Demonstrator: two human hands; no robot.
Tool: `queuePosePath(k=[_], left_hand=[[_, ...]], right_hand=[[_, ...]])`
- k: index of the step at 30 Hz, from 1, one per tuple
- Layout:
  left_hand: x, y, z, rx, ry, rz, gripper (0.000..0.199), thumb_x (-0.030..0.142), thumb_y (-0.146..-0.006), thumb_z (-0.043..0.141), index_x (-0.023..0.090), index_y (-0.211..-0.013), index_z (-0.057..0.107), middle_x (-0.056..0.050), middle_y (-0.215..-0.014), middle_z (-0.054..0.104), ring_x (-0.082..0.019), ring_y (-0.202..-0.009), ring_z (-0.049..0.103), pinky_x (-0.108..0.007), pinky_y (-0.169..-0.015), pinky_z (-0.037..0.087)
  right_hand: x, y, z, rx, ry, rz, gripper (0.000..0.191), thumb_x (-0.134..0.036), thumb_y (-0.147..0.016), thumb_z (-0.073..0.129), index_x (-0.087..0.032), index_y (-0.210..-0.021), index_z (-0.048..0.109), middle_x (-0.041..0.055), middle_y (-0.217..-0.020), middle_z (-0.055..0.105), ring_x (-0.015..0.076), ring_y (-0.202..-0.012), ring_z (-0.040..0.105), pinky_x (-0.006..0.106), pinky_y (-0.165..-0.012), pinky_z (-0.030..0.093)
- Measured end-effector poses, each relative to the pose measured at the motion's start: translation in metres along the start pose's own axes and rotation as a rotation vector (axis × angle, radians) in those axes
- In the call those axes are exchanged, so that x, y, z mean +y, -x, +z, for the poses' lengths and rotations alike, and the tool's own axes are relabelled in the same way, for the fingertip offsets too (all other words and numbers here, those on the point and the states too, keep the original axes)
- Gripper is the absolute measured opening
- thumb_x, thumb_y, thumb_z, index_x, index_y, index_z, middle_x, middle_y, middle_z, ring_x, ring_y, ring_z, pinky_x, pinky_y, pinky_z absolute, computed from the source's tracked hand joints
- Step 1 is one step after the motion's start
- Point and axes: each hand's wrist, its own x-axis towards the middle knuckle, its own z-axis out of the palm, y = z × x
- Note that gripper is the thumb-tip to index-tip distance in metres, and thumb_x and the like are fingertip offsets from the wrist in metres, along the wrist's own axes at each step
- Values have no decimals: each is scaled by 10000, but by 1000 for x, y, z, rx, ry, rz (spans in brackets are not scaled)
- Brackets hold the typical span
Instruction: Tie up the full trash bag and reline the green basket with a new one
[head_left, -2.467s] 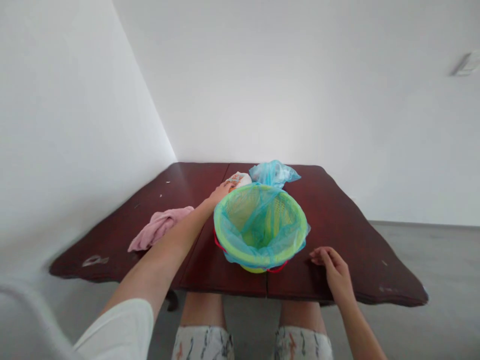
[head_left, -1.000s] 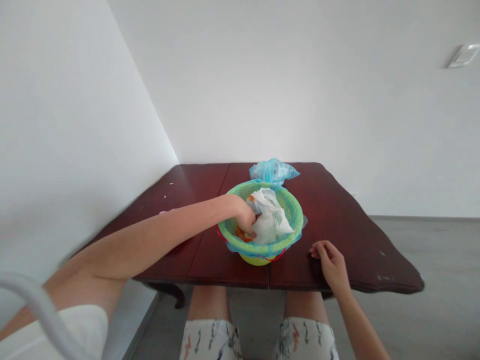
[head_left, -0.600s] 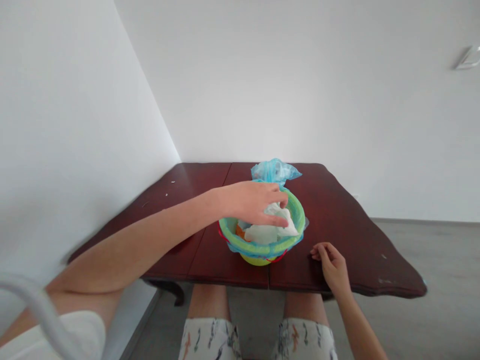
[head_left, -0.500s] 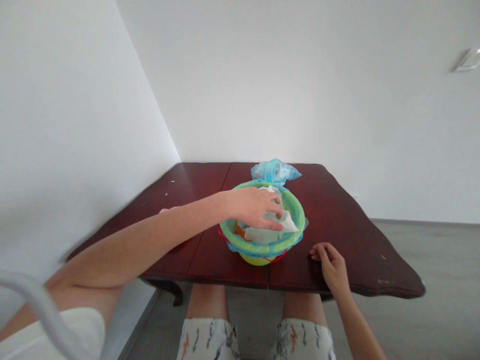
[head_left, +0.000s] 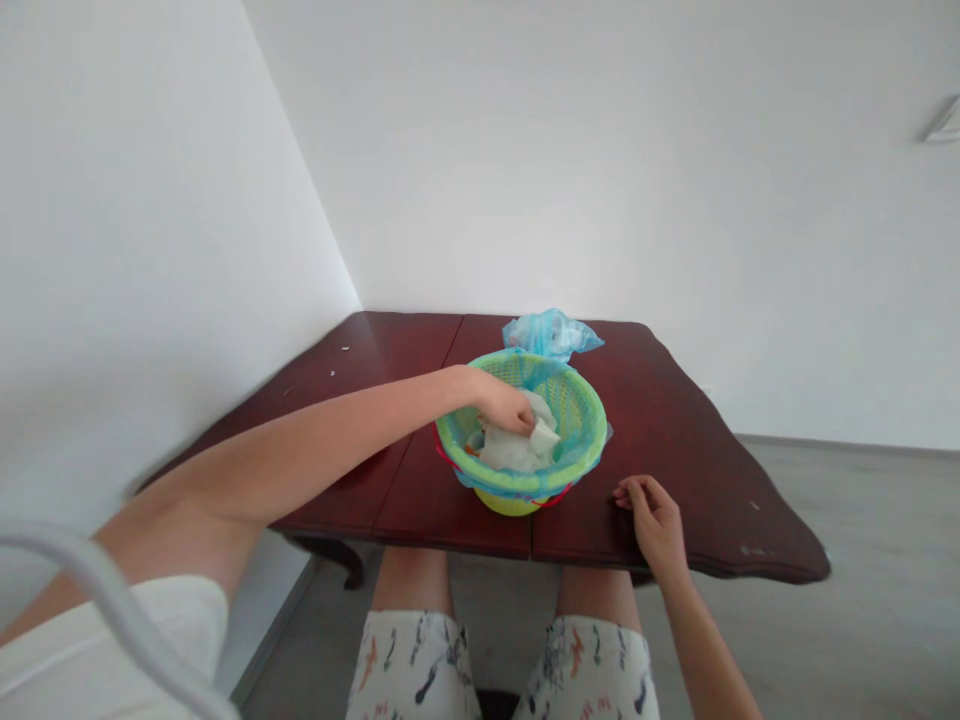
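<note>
The head view shows the left hand (head_left: 508,408) down inside a basket (head_left: 517,504), its grip closed, fingers curled in on a fold of a white plastic bag (head_left: 514,452). The crumpled bag lies in the basket, with a small orange patch (head_left: 471,447) showing at its left. A translucent blue liner (head_left: 487,484) covers the basket's inside and folds over its yellow-green rim; a red handle (head_left: 556,497) hangs low against the near side. The right hand (head_left: 654,512) rests on the counter (head_left: 675,430) to the right of the basket, its grip loose and half open, fingers bent, holding nothing that shows. Just behind the basket sits a gathered blue bag (head_left: 551,335) with pale contents that cannot be made out. Small pale scraps (head_left: 345,348) lie farther left on the dark red wood. Below the near edge are patterned shorts (head_left: 420,660); beyond the far edge rises a white wall (head_left: 525,150).
</note>
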Motion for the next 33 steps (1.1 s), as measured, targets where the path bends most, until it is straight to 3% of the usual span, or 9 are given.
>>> queuePosePath(k=[2, 5, 7, 9, 12, 15, 19, 22, 33], left_hand=[[1, 12, -25, -49, -3, 42, 214, 467, -985, 781, 331, -1032, 939, -16, -1029, 922, -260, -928, 798, -346, -905, 561], [-10, 39, -58, 218, -48, -6, 331, 504, -1100, 670, 281, -1167, 904, -62, -1211, 909, -285, -1091, 791, -365, -999, 546], [-26, 60, -68, 452, 10, -221, 390, 571, -1115, 652, 245, -1165, 862, -92, -1224, 889, -303, -1120, 771, -383, -1017, 557], [-44, 84, -67, 545, 134, -478, 513, 678, -1130, 603, 221, -1105, 834, -122, -1122, 879, -319, -1070, 771, -400, -976, 587], [-63, 122, -48, 353, 416, -678, 812, 927, -1095, 490, 198, -1001, 835, -136, -908, 858, -316, -907, 791, -390, -840, 625], [-64, 155, -16, 78, 803, -674, 866, 1059, -930, 655, 221, -962, 871, -155, -926, 890, -315, -856, 815, -390, -800, 657], [-54, 181, 31, 330, 1019, -504, 593, 816, -943, 909, 225, -967, 878, -124, -944, 896, -269, -843, 843, -349, -807, 683], [-47, 186, 58, 532, 1188, -428, 427, 609, -954, 1004, 216, -1033, 858, -69, -933, 875, -202, -778, 814, -316, -791, 694], [-25, 184, 109, 746, 1527, -339, 293, 395, -941, 1051, 232, -1015, 819, -25, -959, 863, -175, -781, 840, -294, -781, 752]], right_hand=[[-11, 9, 1, 17, 7, -18, 691, -951, -993, 738, -265, -932, 786, 101, -880, 832, 292, -799, 775, 435, -787, 667], [-43, 33, 7, 19, -2, -75, 578, -846, -1076, 737, -277, -1018, 818, 108, -947, 844, 299, -879, 784, 430, -840, 655], [-71, 50, 16, -32, -75, -92, 504, -777, -1119, 734, -288, -1066, 846, 110, -964, 847, 291, -862, 770, 417, -808, 642], [-99, 60, 28, -149, -205, -33, 519, -788, -1123, 724, -291, -1076, 867, 105, -941, 843, 264, -759, 732, 394, -712, 617], [-131, 58, 45, -329, -364, 116, 617, -869, -1050, 776, -264, -972, 864, 90, -836, 807, 200, -608, 648, 338, -574, 521], [-147, 46, 54, -378, -471, 225, 617, -847, -969, 897, -238, -896, 824, 42, -720, 719, 141, -545, 550, 290, -511, 411], [-148, 41, 56, -400, -592, 296, 536, -727, -928, 1001, -242, -908, 774, -57, -596, 519, 94, -504, 370, 260, -484, 321], [-142, 47, 59, -366, -610, 297, 548, -697, -949, 998, -246, -865, 697, -67, -637, 515, 78, -501, 358, 245, -477, 325], [-156, 54, 67, -483, -557, 367, 644, -732, -845, 1066, -231, -796, 664, -29, -689, 653, 66, -489, 469, 230, -472, 349]])
